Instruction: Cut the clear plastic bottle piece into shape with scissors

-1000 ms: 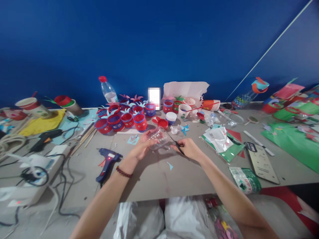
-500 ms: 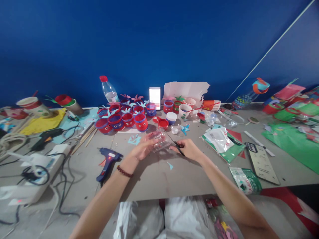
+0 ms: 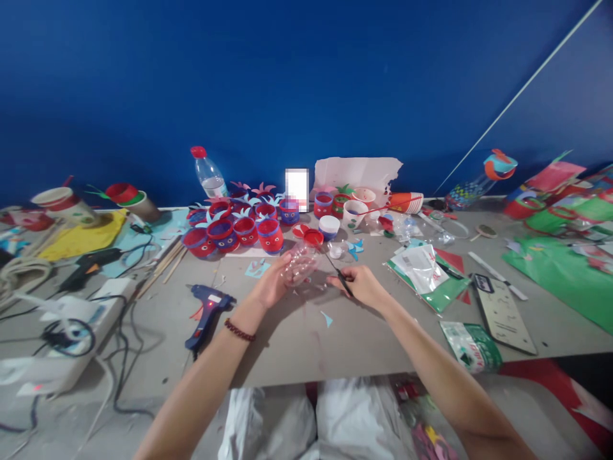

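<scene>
My left hand is closed round a clear plastic bottle piece, tilted above the table. In my right hand is a pair of black-handled scissors, the blades pointing up and left beside the clear plastic. Whether the blades touch the plastic I cannot tell. Just behind lie a red ring-shaped lid or cup and a white cup with a blue band. On the table in front of my hands is a small light-blue paper scrap.
A blue glue gun lies left of my left arm. Several red and purple cups with eyes stand at the back. To the left sits a power strip with cables. A phone and green packets lie right.
The clear plastic piece has turned and shifted a little left in my left hand, away from the scissors. My right hand and the scissors have barely moved.
</scene>
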Motion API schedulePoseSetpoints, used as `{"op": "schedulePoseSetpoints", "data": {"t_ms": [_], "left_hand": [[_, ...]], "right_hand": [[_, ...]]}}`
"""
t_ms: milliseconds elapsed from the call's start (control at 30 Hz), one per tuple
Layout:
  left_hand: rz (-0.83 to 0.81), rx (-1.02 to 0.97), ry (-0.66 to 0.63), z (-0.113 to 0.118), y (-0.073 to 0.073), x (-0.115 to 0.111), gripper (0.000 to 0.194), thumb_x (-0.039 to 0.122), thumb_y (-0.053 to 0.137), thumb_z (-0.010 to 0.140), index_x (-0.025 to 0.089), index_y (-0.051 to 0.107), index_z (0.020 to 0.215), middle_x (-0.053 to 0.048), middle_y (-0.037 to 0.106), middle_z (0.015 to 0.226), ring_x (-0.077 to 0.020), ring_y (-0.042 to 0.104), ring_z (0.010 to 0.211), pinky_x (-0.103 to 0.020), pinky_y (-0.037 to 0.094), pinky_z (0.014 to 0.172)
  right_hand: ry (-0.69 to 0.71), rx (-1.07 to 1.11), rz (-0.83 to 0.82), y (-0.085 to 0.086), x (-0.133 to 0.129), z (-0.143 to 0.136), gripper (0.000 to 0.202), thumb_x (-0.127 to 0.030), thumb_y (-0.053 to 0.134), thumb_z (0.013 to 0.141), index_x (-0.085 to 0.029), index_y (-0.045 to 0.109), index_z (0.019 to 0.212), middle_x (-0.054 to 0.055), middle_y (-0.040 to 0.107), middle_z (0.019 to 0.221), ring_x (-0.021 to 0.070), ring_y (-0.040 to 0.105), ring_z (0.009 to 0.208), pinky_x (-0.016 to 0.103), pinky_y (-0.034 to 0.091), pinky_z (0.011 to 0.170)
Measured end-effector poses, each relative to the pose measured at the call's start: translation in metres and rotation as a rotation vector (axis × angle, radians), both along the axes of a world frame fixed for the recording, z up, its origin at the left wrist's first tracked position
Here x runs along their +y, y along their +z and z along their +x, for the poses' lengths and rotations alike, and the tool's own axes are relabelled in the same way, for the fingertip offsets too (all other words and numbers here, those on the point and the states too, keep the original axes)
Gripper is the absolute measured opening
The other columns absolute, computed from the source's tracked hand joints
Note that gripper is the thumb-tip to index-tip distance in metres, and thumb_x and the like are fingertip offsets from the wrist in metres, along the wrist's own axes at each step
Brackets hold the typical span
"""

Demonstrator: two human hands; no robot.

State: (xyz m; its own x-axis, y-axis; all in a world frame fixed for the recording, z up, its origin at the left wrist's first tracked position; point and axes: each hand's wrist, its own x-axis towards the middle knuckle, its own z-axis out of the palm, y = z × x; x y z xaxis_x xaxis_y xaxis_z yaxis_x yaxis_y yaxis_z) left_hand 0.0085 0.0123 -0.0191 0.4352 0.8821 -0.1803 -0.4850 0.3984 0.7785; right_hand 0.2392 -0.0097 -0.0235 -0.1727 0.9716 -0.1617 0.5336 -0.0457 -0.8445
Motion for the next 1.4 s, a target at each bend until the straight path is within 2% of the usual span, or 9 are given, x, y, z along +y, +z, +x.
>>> {"op": "schedulePoseSetpoints", "data": {"t_ms": [133,433,567,700,833,967,1100,1267,1400], "left_hand": [[0.022,0.006,0.012,0.002,0.001,0.001,0.045,0.052,0.068,0.077,0.021,0.067,0.11,-0.008,0.075,0.099,-0.0249,0.071,0.085,-0.034,0.054,0.069],[0.001,0.01,0.088,0.002,-0.003,0.006,0.05,0.057,0.067,0.077,0.019,0.068,0.109,-0.007,0.074,0.096,-0.0208,0.07,0.077,-0.031,0.055,0.069],[0.031,0.034,0.117,0.004,0.003,0.004,0.04,0.042,0.071,0.077,0.019,0.068,0.109,-0.008,0.074,0.101,-0.022,0.07,0.087,-0.032,0.055,0.076],[0.1,0.039,0.145,0.006,0.001,0.003,0.046,0.03,0.079,0.067,0.02,0.067,0.11,-0.007,0.072,0.104,-0.0228,0.068,0.093,-0.035,0.054,0.08],[0.158,0.078,0.201,0.006,-0.01,0.007,0.055,0.031,0.081,0.064,0.019,0.065,0.116,-0.005,0.069,0.1,-0.021,0.065,0.09,-0.036,0.054,0.081],[0.232,0.175,0.265,0.006,-0.018,0.01,0.053,0.03,0.082,0.063,0.019,0.064,0.112,-0.005,0.067,0.106,-0.0197,0.064,0.092,-0.034,0.053,0.082],[0.306,0.212,0.316,0.008,-0.02,0.009,0.056,0.025,0.085,0.059,0.022,0.058,0.108,-0.005,0.067,0.105,-0.0203,0.064,0.097,-0.035,0.053,0.085],[0.363,0.264,0.356,0.012,-0.023,0.008,0.065,0.026,0.087,0.054,0.023,0.051,0.108,-0.001,0.063,0.097,-0.0156,0.066,0.081,-0.031,0.054,0.074],[0.456,0.389,0.404,0.013,-0.025,0.009,0.068,0.028,0.087,0.054,0.023,0.051,0.112,0.0,0.058,0.096,-0.0144,0.064,0.08,-0.03,0.055,0.072]], "right_hand": [[-0.043,0.109,-0.083,-0.003,0.001,0.001,0.053,-0.068,0.07,0.064,-0.018,0.053,0.057,-0.004,0.044,0.045,0.0084,0.033,0.043,0.022,0.027,0.04],[-0.04,0.178,-0.09,-0.008,0.003,0.003,0.049,-0.062,0.071,0.067,-0.018,0.051,0.059,-0.005,0.042,0.045,0.0079,0.034,0.042,0.022,0.027,0.042],[-0.046,0.177,-0.124,-0.003,0.001,0.001,0.048,-0.06,0.073,0.066,-0.018,0.051,0.06,-0.006,0.042,0.045,0.0079,0.034,0.043,0.022,0.026,0.041],[-0.049,0.177,-0.121,0.0,0.0,0.0,0.048,-0.06,0.073,0.065,-0.018,0.051,0.061,-0.006,0.04,0.045,0.0078,0.034,0.044,0.022,0.024,0.041],[-0.046,0.177,-0.12,-0.001,0.0,0.0,0.048,-0.061,0.072,0.066,-0.018,0.05,0.061,-0.006,0.039,0.046,0.0077,0.034,0.044,0.022,0.023,0.041],[-0.041,0.174,-0.13,-0.002,0.0,-0.001,0.047,-0.06,0.071,0.066,-0.017,0.053,0.063,-0.006,0.04,0.047,0.0081,0.035,0.045,0.022,0.024,0.042],[-0.034,0.163,-0.117,-0.002,0.0,-0.002,0.045,-0.058,0.072,0.066,-0.017,0.052,0.062,-0.005,0.042,0.048,0.0087,0.036,0.047,0.022,0.025,0.044],[-0.022,0.123,-0.081,-0.005,0.0,-0.002,0.046,-0.057,0.072,0.066,-0.018,0.049,0.06,-0.005,0.038,0.05,0.0089,0.034,0.05,0.022,0.024,0.045],[0.023,0.038,-0.001,-0.012,0.001,-0.001,0.047,-0.057,0.071,0.066,-0.018,0.046,0.058,-0.005,0.035,0.054,0.0089,0.031,0.054,0.022,0.025,0.047]]}}
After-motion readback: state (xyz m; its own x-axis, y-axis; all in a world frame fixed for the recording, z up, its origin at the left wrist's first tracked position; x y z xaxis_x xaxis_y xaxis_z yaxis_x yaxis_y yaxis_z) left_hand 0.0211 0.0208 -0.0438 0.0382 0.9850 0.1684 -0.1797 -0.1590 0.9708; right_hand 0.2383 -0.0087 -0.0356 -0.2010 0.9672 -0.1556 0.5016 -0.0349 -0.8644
